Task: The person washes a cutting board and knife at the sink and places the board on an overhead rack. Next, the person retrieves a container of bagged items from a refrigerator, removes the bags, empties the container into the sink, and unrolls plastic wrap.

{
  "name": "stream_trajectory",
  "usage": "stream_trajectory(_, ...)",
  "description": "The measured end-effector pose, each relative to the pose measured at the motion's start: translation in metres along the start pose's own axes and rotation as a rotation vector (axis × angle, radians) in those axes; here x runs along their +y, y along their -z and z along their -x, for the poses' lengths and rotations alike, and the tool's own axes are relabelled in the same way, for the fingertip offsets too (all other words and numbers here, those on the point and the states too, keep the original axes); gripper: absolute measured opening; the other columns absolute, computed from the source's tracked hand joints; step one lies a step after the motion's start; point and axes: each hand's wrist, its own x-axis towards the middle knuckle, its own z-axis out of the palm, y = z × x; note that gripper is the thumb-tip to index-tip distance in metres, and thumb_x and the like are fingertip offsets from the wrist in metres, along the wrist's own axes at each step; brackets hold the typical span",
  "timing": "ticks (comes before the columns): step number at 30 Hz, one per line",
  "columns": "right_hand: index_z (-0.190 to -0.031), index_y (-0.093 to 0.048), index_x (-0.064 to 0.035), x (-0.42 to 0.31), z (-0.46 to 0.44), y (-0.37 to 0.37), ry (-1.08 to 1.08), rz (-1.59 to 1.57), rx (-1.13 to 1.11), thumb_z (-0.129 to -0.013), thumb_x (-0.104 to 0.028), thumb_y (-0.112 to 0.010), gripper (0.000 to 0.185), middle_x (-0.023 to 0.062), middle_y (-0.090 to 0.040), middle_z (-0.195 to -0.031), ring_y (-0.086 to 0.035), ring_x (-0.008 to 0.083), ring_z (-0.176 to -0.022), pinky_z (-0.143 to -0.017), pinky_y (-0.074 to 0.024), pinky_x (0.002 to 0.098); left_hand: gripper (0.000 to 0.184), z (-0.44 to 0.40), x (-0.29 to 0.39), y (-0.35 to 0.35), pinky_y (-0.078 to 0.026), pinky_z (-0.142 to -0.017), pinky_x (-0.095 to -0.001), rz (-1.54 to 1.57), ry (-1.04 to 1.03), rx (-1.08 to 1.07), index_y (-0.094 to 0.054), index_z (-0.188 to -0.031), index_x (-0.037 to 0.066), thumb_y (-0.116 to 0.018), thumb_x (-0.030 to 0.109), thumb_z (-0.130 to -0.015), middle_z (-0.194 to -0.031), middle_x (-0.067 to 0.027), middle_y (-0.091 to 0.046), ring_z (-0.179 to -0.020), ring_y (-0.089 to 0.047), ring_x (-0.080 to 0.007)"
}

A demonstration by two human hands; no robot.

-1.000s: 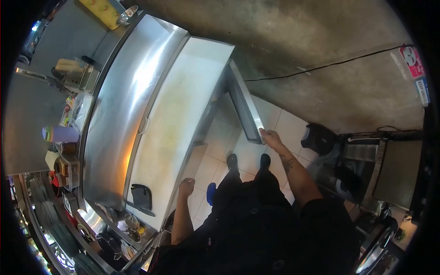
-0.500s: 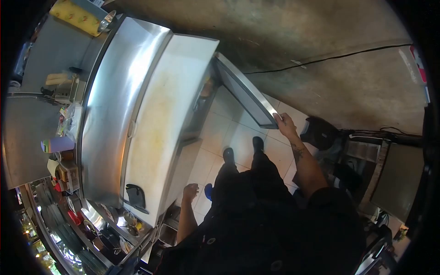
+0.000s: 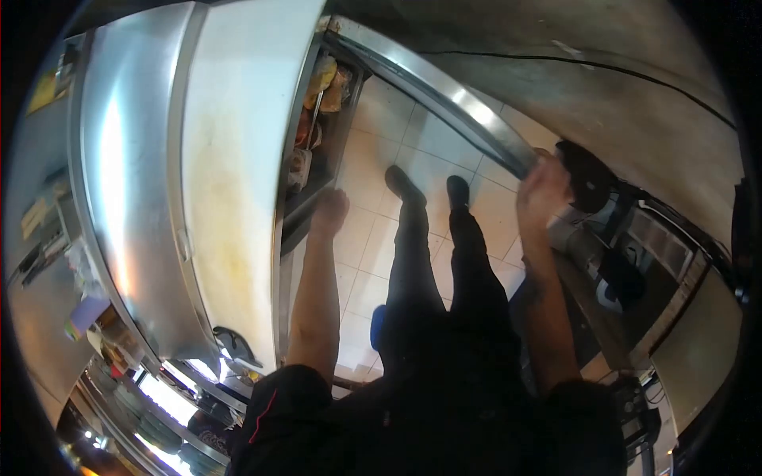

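Observation:
My right hand (image 3: 544, 190), blurred, is closed on the free end of a steel-edged refrigerator door (image 3: 444, 87), which is swung wide from the counter. My left hand (image 3: 331, 212) is curled beside the near end of a dark tray or shelf (image 3: 343, 135) in the opened compartment; its fingers are partly hidden, and I cannot tell whether it touches the tray. Wrapped food packages (image 3: 321, 83), some yellowish and brown, lie in the compartment. Above it runs a long white cutting board (image 3: 238, 159) with yellow stains.
A curved stainless steel cover (image 3: 131, 174) lies along the cutting board. A black-handled tool (image 3: 232, 345) rests at the board's near end. Tiled floor (image 3: 373, 230) shows under my feet. A wall with a black cable (image 3: 508, 55) stands beyond the door; a dark bin-like object (image 3: 587, 174) is at the right.
The door has swung wider, with my right hand still on its end. My left hand has moved forward to the compartment. My view has shifted, and the packages inside now show.

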Motion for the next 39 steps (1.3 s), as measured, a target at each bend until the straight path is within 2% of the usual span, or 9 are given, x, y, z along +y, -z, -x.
stream_trajectory(6, -0.106, -0.069, -0.0033, 0.021, -0.029, -0.029, 0.051, 0.077, 0.081, -0.104, -0.015, -0.046, 0.026, 0.0157, -0.067, -0.099, -0.065, 0.0328, -0.084, -0.073, -0.0494, 0.0435, 0.030, -0.141, 0.058, -0.060, -0.051, -0.095, -0.0419, 0.200, -0.160, 0.013, -0.065, -0.115, 0.000, -0.059, 0.025, -0.099, -0.110, -0.0142, -0.069, -0.105, -0.064, -0.0289)
stream_trajectory(9, -0.109, -0.069, 0.0008, 0.029, -0.042, -0.038, 0.036, -0.044, 0.095, -0.107, -0.021, -0.045, 0.032, 0.0161, -0.068, -0.098, -0.065, 0.0285, -0.086, -0.076, -0.0510, 0.0393, 0.030, -0.199, 0.086, -0.031, -0.051, -0.098, -0.0416, 0.136, -0.367, -0.408, -0.064, -0.116, -0.001, -0.063, 0.019, -0.095, -0.110, -0.0142, -0.069, -0.107, -0.063, -0.0286)
stream_trajectory(11, -0.111, -0.068, 0.0033, 0.031, -0.051, -0.042, 0.055, -0.070, 0.130, -0.108, -0.024, -0.044, 0.037, 0.0154, -0.068, -0.096, -0.065, 0.0241, -0.086, -0.078, -0.0517, 0.0354, 0.043, -0.255, 0.118, 0.042, -0.049, -0.105, -0.0405, 0.433, -0.379, -0.557, -0.053, -0.136, -0.001, -0.059, 0.020, -0.099, -0.143, -0.0166, -0.051, -0.132, -0.049, -0.0278)
stream_trajectory(12, -0.113, -0.067, 0.0043, 0.032, -0.055, -0.042, 0.053, -0.054, 0.130, -0.109, -0.025, -0.043, 0.038, 0.0168, -0.068, -0.099, -0.066, 0.0240, -0.089, -0.079, -0.0522, 0.0350, 0.043, -0.250, 0.109, 0.028, -0.049, -0.105, -0.0405, 0.441, -0.391, -0.553, -0.053, -0.136, -0.001, -0.059, 0.020, -0.099, -0.143, -0.0166, -0.051, -0.132, -0.049, -0.0278)
stream_trajectory(14, -0.116, -0.066, 0.0053, 0.038, -0.061, -0.045, 0.063, -0.045, 0.136, -0.109, -0.026, -0.042, 0.040, 0.0182, -0.067, -0.102, -0.066, 0.0239, -0.092, -0.081, -0.0527, 0.0346, 0.042, -0.236, 0.092, -0.027, -0.046, -0.109, -0.0383, 0.303, -0.781, 0.052, -0.053, -0.135, -0.005, -0.059, 0.014, -0.098, -0.140, -0.0194, -0.052, -0.134, -0.048, -0.0301)
stream_trajectory(15, -0.116, -0.066, 0.0057, 0.041, -0.063, -0.047, 0.061, -0.059, 0.152, -0.110, -0.026, -0.041, 0.041, 0.0187, -0.067, -0.105, -0.066, 0.0246, -0.095, -0.082, -0.0535, 0.0347, 0.043, -0.243, 0.098, -0.003, -0.051, -0.106, -0.0391, 0.350, -0.614, -0.377, -0.053, -0.133, -0.007, -0.061, 0.012, -0.096, -0.135, -0.0212, -0.056, -0.128, -0.054, -0.0328)
stream_trajectory(19, -0.120, -0.064, 0.0042, 0.040, -0.068, -0.051, 0.014, -0.143, 0.129, -0.111, -0.030, -0.034, 0.046, 0.0192, -0.066, -0.115, -0.066, 0.0275, -0.103, -0.088, -0.0539, 0.0385, 0.052, -0.236, 0.070, -0.028, -0.056, -0.102, -0.0442, -0.207, -0.897, 0.035, -0.052, -0.130, -0.011, -0.055, 0.006, -0.081, -0.130, -0.0232, -0.059, -0.116, -0.061, -0.0371)
stream_trajectory(21, -0.124, -0.062, 0.0019, 0.045, -0.072, -0.051, 0.005, -0.127, 0.129, -0.111, -0.036, -0.031, 0.050, 0.0176, -0.066, -0.115, -0.065, 0.0278, -0.105, -0.088, -0.0524, 0.0405, 0.056, -0.219, 0.044, -0.062, -0.056, -0.101, -0.0447, 0.354, -0.732, -0.223, -0.050, -0.135, -0.006, -0.054, 0.007, -0.081, -0.132, -0.0205, -0.059, -0.119, -0.060, -0.0383)
stream_trajectory(39, -0.120, -0.059, 0.0046, 0.050, -0.087, -0.051, 0.083, -0.185, 0.085, -0.112, -0.036, -0.027, 0.053, 0.0169, -0.062, -0.113, -0.061, 0.0236, -0.104, -0.083, -0.0539, 0.0354, 0.038, -0.221, -0.022, -0.045, -0.050, -0.106, -0.0367, 0.354, -0.926, -0.100, -0.058, -0.122, -0.004, -0.050, 0.004, -0.086, -0.125, -0.0134, -0.064, -0.120, -0.059, -0.0265)
